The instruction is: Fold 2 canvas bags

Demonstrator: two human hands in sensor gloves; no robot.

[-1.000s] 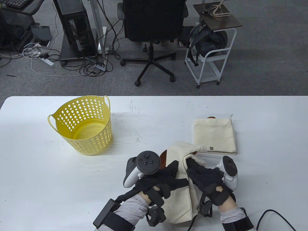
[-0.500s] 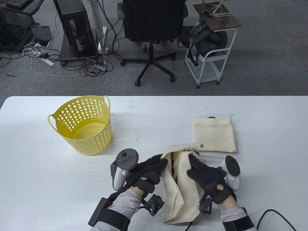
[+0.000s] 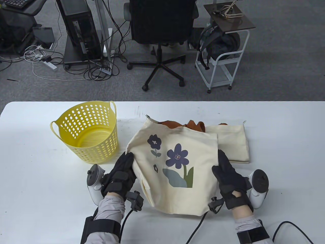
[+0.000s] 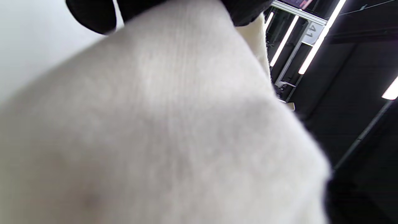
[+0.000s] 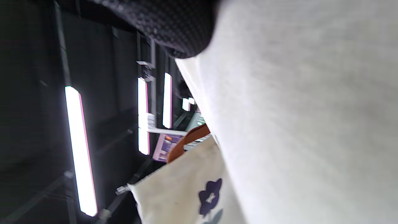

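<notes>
A cream canvas bag with purple flowers [image 3: 177,167] is spread open, print up, between my two hands at the table's front middle. Its orange handles [image 3: 193,125] bunch at the far edge. My left hand [image 3: 128,158] grips the bag's left edge and my right hand [image 3: 222,157] grips its right edge. The bag's cloth fills the left wrist view [image 4: 161,130] under my fingers [image 4: 93,14]. The right wrist view shows cloth [image 5: 304,109], a flower print and an orange handle [image 5: 186,141]. A second cream bag [image 3: 234,146] lies folded at the right, partly under the flowered one.
A yellow perforated basket [image 3: 86,134] stands empty on the white table [image 3: 38,190] to the left of the bag. A cable [image 3: 289,228] trails near the front right edge. Beyond the table's far edge are a chair and a cart.
The bag was bunched and narrow between my hands. My hands have moved apart and it now lies spread wide with the flower print showing, its far corner over the folded bag.
</notes>
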